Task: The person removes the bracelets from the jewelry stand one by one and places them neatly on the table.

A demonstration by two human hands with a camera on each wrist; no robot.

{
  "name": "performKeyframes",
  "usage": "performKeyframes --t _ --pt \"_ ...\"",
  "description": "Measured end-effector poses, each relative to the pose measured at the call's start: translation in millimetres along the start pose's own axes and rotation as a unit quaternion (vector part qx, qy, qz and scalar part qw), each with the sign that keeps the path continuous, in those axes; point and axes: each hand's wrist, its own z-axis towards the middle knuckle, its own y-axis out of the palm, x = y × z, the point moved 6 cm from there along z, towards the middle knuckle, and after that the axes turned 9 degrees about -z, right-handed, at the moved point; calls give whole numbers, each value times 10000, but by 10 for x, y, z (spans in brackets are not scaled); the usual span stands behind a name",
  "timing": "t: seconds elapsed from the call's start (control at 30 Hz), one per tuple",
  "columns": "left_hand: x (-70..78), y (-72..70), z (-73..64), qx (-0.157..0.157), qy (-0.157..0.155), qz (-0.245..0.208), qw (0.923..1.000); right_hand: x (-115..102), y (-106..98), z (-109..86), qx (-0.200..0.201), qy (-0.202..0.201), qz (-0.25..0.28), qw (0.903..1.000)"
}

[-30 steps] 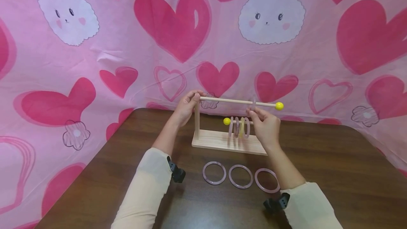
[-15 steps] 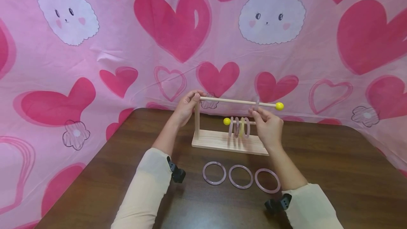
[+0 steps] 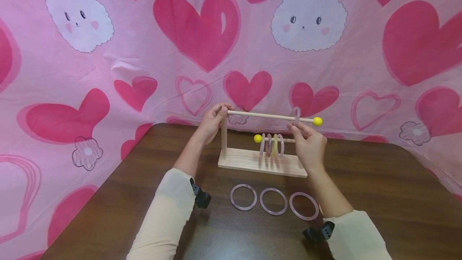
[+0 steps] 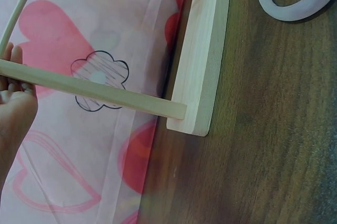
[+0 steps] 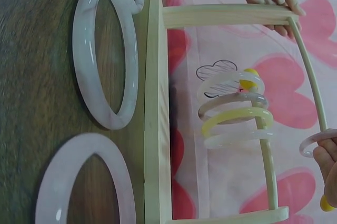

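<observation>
My left hand (image 3: 209, 126) grips the top of the left post (image 3: 223, 139) of a wooden bangle stand, where the upper rod (image 3: 260, 114) begins. My right hand (image 3: 311, 147) pinches a pale purple bangle (image 3: 297, 110) that encircles that rod, close to its yellow end ball (image 3: 317, 121). On the lower rod hang several bangles, among them a yellow bangle (image 5: 237, 116) and a greyish-purple bangle (image 5: 231, 105). The right wrist view shows the pinched bangle (image 5: 308, 142) at the fingertips; part of that hand lies outside the frame.
In front of the stand's base (image 3: 245, 159), three purple bangles lie flat in a row: a left bangle (image 3: 243, 209), a middle bangle (image 3: 273, 214) and a right bangle (image 3: 304, 218). The brown table (image 3: 119, 196) meets a pink heart-printed cloth (image 3: 202, 51) behind.
My right hand has slid the bangle rightward along the upper rod, nearer to the yellow ball. The left hand stays at the post top.
</observation>
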Motion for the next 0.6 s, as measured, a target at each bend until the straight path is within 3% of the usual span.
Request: performKeyframes --t 0.2,0.6 --pt "16 1 -13 -112 245 -91 9996 33 -52 11 127 56 -74 9999" --pt "-14 -8 19 108 -105 -97 9998 145 -128 14 140 191 -166 9996"
